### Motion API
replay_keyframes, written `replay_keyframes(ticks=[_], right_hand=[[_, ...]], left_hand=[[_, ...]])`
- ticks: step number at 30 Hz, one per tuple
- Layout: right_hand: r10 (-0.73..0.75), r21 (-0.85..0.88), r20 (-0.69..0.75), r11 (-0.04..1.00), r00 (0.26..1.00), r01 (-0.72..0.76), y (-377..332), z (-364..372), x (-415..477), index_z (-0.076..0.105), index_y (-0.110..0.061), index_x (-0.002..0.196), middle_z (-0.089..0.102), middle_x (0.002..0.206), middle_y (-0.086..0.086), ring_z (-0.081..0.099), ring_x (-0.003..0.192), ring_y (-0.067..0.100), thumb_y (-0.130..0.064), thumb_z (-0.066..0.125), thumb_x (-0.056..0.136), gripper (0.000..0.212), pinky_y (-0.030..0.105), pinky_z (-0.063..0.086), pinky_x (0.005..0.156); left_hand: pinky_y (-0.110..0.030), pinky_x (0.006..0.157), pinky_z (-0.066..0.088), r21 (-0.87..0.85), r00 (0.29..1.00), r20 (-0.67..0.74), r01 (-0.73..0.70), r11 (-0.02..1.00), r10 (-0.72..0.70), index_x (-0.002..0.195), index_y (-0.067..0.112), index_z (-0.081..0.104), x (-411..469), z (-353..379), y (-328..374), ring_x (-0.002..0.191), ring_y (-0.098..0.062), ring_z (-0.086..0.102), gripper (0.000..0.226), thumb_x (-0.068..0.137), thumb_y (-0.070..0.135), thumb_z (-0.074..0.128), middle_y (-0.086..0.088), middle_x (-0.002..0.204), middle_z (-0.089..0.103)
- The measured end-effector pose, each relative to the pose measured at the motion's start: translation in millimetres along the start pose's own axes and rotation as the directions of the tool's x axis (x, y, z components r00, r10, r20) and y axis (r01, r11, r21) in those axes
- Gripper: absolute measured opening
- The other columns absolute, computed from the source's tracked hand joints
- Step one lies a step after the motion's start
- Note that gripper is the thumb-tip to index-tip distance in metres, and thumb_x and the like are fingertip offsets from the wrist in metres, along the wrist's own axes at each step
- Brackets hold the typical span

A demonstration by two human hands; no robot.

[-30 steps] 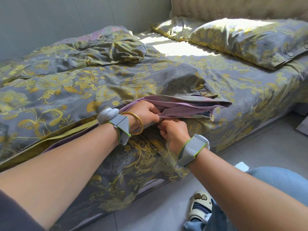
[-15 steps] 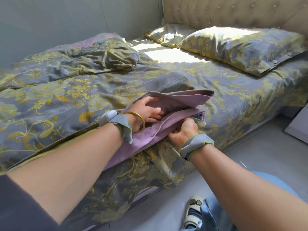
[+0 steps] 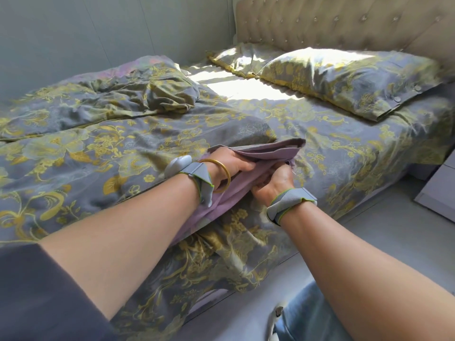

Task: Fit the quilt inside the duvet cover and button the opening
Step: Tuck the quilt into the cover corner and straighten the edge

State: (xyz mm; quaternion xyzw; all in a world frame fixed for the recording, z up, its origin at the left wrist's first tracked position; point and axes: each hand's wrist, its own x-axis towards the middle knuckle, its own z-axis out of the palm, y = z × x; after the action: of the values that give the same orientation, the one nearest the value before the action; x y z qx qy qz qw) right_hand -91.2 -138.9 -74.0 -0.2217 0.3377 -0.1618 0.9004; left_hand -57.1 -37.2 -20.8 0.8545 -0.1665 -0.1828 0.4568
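Observation:
A grey duvet cover [image 3: 118, 148] with yellow flowers lies spread over the bed, bunched at the back left. At the near edge its opening shows a mauve lining flap [image 3: 268, 151], folded back. My left hand [image 3: 234, 162] grips the upper fold of this mauve edge. My right hand [image 3: 273, 180] pinches the lower fold just below and to the right, the two hands almost touching. The quilt itself and any buttons at the opening are hidden by fabric and hands.
Two matching pillows [image 3: 349, 77] lie at the head of the bed, below a tufted beige headboard [image 3: 344, 23]. A grey wall [image 3: 98, 33] runs behind the bed. Grey floor [image 3: 384, 242] lies to the right, with a pale cabinet corner [image 3: 440, 190].
The mauve flap has been folded back and gathered more tightly between both hands. My view has shifted toward the head of the bed.

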Motion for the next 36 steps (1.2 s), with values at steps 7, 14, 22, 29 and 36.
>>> replay_keyframes(ticks=[7, 14, 22, 29, 36], right_hand=[[-0.011, 0.053, 0.116, 0.999, 0.993, 0.005, -13.2, 4.7, 1.7, 0.059, -0.013, 0.071, 0.064, 0.06, 0.009, 0.059, 0.063, 0.027, -0.025, 0.044, 0.091, 0.028, 0.032, 0.049, 0.067], [-0.093, 0.108, 0.025, 0.99, 0.995, 0.09, -11.6, 6.5, 15.4, 0.067, -0.016, 0.094, 0.069, 0.114, 0.017, 0.065, 0.109, 0.036, -0.041, 0.054, 0.087, 0.03, 0.05, 0.049, 0.099], [-0.092, 0.096, 0.009, 0.991, 0.996, 0.09, -23.8, 1.9, 30.4, 0.069, -0.003, 0.11, 0.071, 0.109, 0.02, 0.07, 0.096, 0.037, -0.034, 0.073, 0.078, 0.045, 0.056, 0.053, 0.09], [-0.465, -0.192, -0.104, 0.877, 0.879, 0.441, -33.0, -0.1, 11.0, 0.058, -0.013, 0.091, 0.055, 0.066, -0.003, 0.051, 0.053, 0.009, 0.0, 0.067, 0.08, 0.019, 0.017, 0.045, 0.048], [-0.611, -0.198, -0.139, 0.788, 0.779, 0.583, -46.9, 3.0, -5.7, 0.062, -0.017, 0.065, 0.053, 0.055, 0.002, 0.046, 0.047, 0.013, 0.013, 0.053, 0.072, 0.032, 0.022, 0.04, 0.047]], left_hand=[[-0.017, 0.072, 0.049, -0.079, 1.0, 0.001, 0.03, 0.996, -0.03, 0.102, -0.001, 0.071, 7.6, 3.9, 18.3, 0.075, -0.012, 0.061, 0.028, 0.075, 0.002, 0.075, 0.0, 0.08, 0.067], [-0.024, 0.064, 0.044, -0.029, 0.996, -0.062, 0.067, 0.997, -0.069, 0.099, 0.002, 0.071, 10.6, 10.8, 23.9, 0.079, -0.02, 0.058, 0.03, 0.072, 0.016, 0.073, -0.008, 0.089, 0.067], [-0.011, 0.044, 0.041, -0.184, 0.994, -0.111, 0.001, 0.983, -0.021, 0.088, 0.004, 0.069, 8.8, 13.8, 20.4, 0.055, -0.011, 0.054, 0.012, 0.076, 0.007, 0.072, -0.002, 0.065, 0.059], [-0.025, 0.087, 0.049, -0.159, 0.973, -0.195, -0.154, 0.975, 0.122, 0.1, 0.004, 0.074, 18.2, 21.6, 17.7, 0.081, -0.016, 0.063, 0.02, 0.082, 0.011, 0.07, -0.011, 0.088, 0.072], [-0.019, 0.083, 0.05, -0.094, 0.928, -0.214, -0.331, 0.939, 0.306, 0.097, 0.012, 0.076, 4.1, 18.5, 21.8, 0.083, -0.009, 0.065, 0.017, 0.088, 0.015, 0.062, -0.006, 0.092, 0.074]])
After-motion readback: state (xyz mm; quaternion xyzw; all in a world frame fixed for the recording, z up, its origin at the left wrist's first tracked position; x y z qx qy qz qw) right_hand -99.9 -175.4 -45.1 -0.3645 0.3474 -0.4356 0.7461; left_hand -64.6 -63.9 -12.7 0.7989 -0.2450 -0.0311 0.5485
